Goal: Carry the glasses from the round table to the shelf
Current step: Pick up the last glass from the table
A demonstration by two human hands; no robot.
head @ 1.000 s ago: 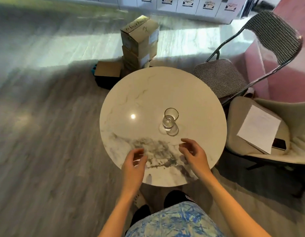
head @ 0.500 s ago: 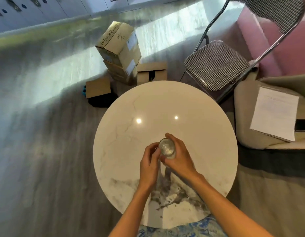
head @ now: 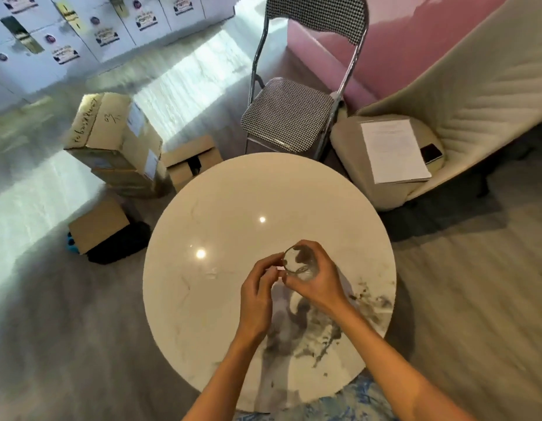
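The glass (head: 300,263) is over the round desk (head: 233,208), a little on the near side of its middle, seen almost straight down its mouth. The right hand (head: 319,282) grasps it, fingers and thumb wrapped round its wall. The hand hides the base, so whether the glass stands on the marble or is raised off it cannot be told. The left hand (head: 257,296) is just beside it with fingers curled, their tips reaching the glass's left side. Whether they grip or only touch is unclear.

Writing is plentiful but mostly illegible. The top carton of the stacked boxes (head: 111,141) carries a marker scrawl along one edge and what may be "02" with a stroke under it. Its white shipping labels are too small to read. The lockers (head: 66,53) bear printed stickers, all blurred. A sheet of paper (head: 394,150) lies on the cream armchair (head: 476,86) with faint print, a dark phone (head: 432,153) touching its right edge.

A houndstooth folding chair (head: 289,117) stands beyond the desk. Both forearms run out of the bottom edge, and a blue-and-white patterned garment (head: 339,402) is cut off there too.
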